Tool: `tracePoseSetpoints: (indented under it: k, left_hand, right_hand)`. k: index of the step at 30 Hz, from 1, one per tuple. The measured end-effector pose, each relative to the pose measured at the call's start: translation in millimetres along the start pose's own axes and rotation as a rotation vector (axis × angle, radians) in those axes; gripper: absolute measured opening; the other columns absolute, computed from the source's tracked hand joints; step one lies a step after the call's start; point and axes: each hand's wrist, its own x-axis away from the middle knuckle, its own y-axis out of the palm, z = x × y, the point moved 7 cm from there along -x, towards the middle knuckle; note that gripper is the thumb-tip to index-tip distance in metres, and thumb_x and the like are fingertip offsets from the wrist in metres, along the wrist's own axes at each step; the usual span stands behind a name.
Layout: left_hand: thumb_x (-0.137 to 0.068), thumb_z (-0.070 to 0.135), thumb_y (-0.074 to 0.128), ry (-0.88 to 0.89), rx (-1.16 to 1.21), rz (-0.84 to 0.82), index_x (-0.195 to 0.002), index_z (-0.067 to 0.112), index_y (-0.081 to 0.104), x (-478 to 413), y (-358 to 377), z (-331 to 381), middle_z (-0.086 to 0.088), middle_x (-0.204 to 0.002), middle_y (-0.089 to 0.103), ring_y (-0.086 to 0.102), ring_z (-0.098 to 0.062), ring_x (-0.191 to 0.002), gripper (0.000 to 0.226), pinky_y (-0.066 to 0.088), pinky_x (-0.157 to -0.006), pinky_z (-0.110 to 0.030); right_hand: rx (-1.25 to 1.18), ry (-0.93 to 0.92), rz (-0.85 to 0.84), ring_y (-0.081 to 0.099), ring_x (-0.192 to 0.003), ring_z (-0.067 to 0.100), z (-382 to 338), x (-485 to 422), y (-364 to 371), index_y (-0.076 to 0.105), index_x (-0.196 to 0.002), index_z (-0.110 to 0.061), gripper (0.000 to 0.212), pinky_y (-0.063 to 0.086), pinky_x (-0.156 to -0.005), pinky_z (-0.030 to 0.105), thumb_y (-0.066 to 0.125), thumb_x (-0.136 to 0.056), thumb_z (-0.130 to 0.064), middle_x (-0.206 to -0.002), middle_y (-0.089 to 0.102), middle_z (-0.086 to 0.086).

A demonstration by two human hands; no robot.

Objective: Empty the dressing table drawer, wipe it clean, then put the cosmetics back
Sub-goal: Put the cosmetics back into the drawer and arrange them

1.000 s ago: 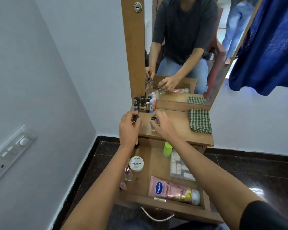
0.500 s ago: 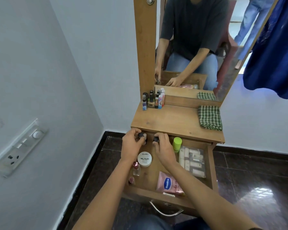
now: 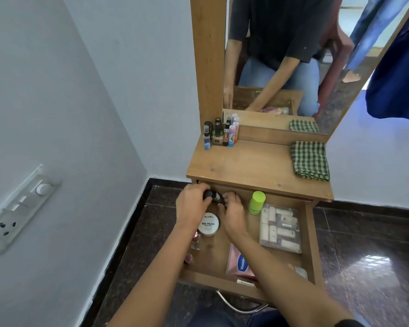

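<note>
The wooden drawer (image 3: 310, 241) stands pulled out under the dressing table top (image 3: 250, 166). At the drawer's back left corner my left hand (image 3: 192, 207) grips a small dark-capped bottle (image 3: 211, 196). My right hand (image 3: 232, 214) is right beside it, fingers curled on another small dark bottle that is mostly hidden. In the drawer lie a white nail polish jar (image 3: 208, 224), a green-capped bottle (image 3: 256, 202), a clear pouch of small tubes (image 3: 280, 228), a pink Vaseline tube (image 3: 239, 263) and a pink nail polish bottle (image 3: 196, 240).
A cluster of small bottles (image 3: 222, 133) stands at the tabletop's back left, and a folded green checked cloth (image 3: 309, 160) lies at its right. The mirror (image 3: 281, 55) rises behind. A wall with a switch panel (image 3: 21, 208) is close on the left; blue fabric (image 3: 397, 79) hangs at right.
Both hands came down from the tabletop into the back left of the drawer, each carrying a small bottle. The camera tilted lower.
</note>
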Motion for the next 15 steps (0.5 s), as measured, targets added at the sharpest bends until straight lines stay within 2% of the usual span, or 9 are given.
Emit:
tracePoseSetpoints:
  k: [4,9,15]
  left_hand:
    - [-0.083,0.035,0.068,0.042,-0.165,0.018,-0.103,0.03,0.067,-3,0,3,0.01,-0.097,0.069,0.048,-0.014,-0.101,0.021,0.032,-0.083,-0.029]
    - [-0.081,0.042,0.068,0.041,-0.26,-0.023,-0.104,0.031,0.066,-7,6,-2,0.009,-0.104,0.064,0.046,-0.016,-0.105,0.025,0.032,-0.085,-0.031]
    - [-0.079,0.044,0.07,0.053,-0.318,-0.063,-0.107,0.031,0.065,-14,10,-4,0.007,-0.109,0.053,0.043,-0.017,-0.107,0.032,0.031,-0.087,-0.031]
  right_hand:
    - [-0.043,0.061,-0.02,0.059,-0.089,0.029,5,-5,6,0.058,-0.103,-0.005,0.021,0.049,-0.081,0.042,0.06,-0.081,-0.002,-0.101,0.058,0.013]
    - [-0.054,0.112,-0.051,0.062,-0.086,0.029,8,-9,12,0.06,-0.1,-0.005,0.017,0.05,-0.077,0.04,0.061,-0.082,-0.004,-0.093,0.064,0.014]
    - [-0.065,0.181,-0.056,0.066,-0.088,0.028,7,-13,16,0.062,-0.098,-0.007,0.014,0.053,-0.077,0.04,0.061,-0.084,-0.009,-0.094,0.07,0.01]
